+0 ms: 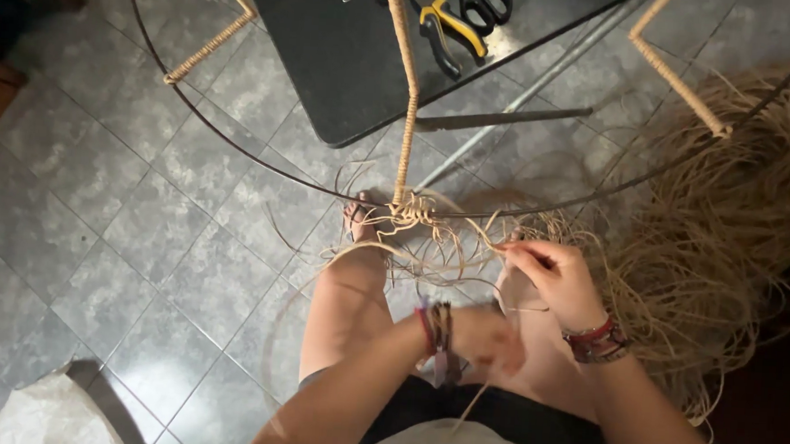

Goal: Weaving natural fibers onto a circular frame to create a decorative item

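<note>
right hand [559, 277] fingers pinching rattan strand [465, 253] (left hand [490, 340] blurred)

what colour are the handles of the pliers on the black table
Yellow and black; the pliers show in the head view, lying near the top edge.

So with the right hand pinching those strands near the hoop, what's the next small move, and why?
Probably draw the pinched rattan strands taut toward the knot on the metal hoop. The right hand grips them, yet they loop loosely there; the left hand is blurred below.
</note>
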